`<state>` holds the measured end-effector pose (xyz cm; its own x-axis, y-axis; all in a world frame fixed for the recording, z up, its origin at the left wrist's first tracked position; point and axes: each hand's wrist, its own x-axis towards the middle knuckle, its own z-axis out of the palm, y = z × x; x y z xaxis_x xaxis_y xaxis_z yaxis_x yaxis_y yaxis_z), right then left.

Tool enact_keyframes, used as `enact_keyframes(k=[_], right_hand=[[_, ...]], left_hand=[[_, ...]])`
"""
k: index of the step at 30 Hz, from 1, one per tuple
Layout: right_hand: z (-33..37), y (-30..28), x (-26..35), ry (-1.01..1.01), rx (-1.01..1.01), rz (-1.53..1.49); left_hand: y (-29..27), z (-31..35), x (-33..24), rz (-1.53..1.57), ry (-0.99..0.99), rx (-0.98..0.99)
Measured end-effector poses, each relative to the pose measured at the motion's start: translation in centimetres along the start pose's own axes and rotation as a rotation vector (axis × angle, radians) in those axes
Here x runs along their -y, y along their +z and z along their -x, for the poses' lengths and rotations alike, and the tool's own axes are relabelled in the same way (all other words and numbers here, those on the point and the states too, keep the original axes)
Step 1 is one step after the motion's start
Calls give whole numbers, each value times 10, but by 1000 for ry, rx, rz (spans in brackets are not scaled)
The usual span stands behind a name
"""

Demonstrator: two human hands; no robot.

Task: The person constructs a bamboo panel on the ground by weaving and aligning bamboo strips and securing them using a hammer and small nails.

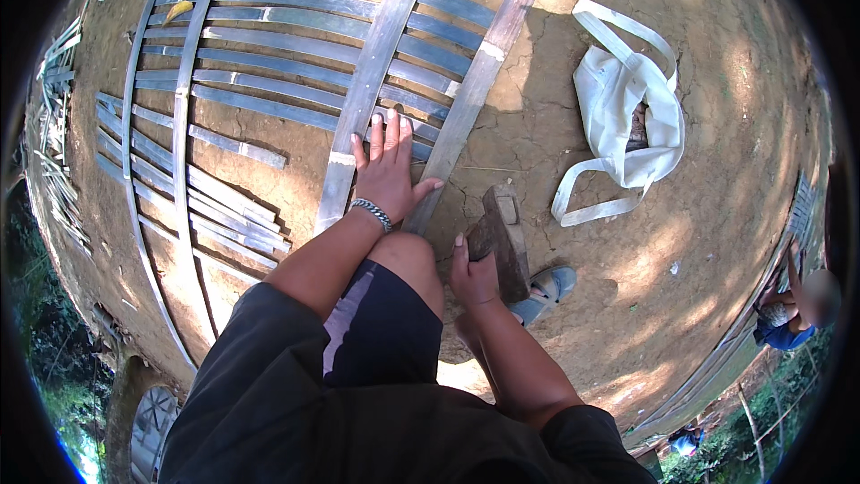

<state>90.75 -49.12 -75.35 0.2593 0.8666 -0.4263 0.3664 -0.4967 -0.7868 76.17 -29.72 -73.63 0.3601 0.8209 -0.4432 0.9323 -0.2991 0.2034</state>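
My left hand (387,170) lies flat with fingers stretched over the lattice of long, flat bamboo-like strips (366,81) on the ground. Its fingertips rest by a wide lengthwise strip, and the thumb reaches over another wide strip (484,67) to its right. Thinner crosswise strips (278,52) pass by these wide ones. In my right hand (473,280) is a dark, block-headed mallet (512,255), held low beside my right foot. The fingers wrap round its near side, so part of the grip is hidden.
A white cloth bag (627,116) with long handles lies to the right on bare, cracked earth. Loose cut strips (233,206) lie at the left under two long strips. More slats (58,143) are heaped at the far left. Another person (788,314) sits at the far right.
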Motion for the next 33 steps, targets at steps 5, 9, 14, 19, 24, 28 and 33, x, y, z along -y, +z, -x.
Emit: enact_keyframes(k=[5,9,14,19,24,28,33], right_hand=[[-29,-12,62,243,0,45],[-6,-12,22,-37,-72,88],[-26,-7,46,253,101,90],[-11,-4,11,18,-72,-25],[-27,-26,50,168,65,156],[-20,-46,40,157,-55,91],[-15,-131,26,184,-13,258]], left_hand=[[4,4,6,-22,-24,5],[4,2,3,-16,-3,-15],[3,4,2,-24,-22,23],[2,0,1,-12,-8,-3],[2,4,3,-20,-25,30],[-2,4,2,-26,-15,15],[-13,0,-12,-7,-57,24]])
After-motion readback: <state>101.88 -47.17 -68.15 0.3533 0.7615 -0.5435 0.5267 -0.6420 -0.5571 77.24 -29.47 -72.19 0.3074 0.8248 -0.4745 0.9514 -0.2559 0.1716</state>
